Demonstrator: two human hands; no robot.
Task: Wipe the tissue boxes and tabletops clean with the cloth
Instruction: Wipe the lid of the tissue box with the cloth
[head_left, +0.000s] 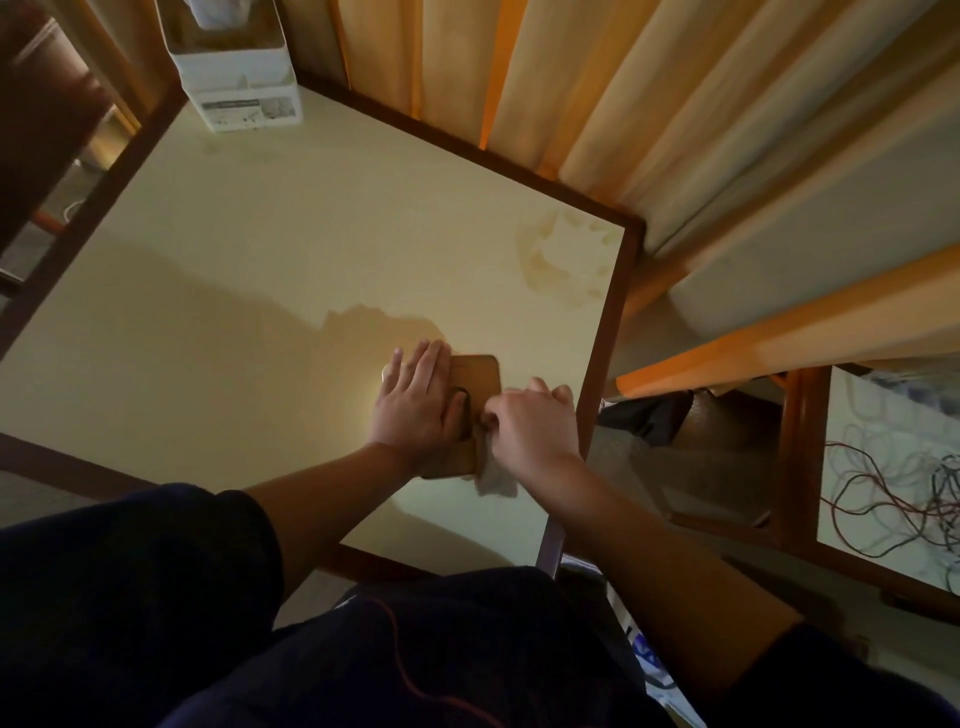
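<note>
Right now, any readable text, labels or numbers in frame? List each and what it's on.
None can be read.
Printed label on the white plastic organiser box at the far table corner: too blurred.
Brown wooden tissue box under the hands: no text visible.

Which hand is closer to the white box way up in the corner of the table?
Left. The left hand lies flat on the brown tissue box, on the side toward the white box. The right hand, holding the cloth, sits farther away near the table edge.
</note>
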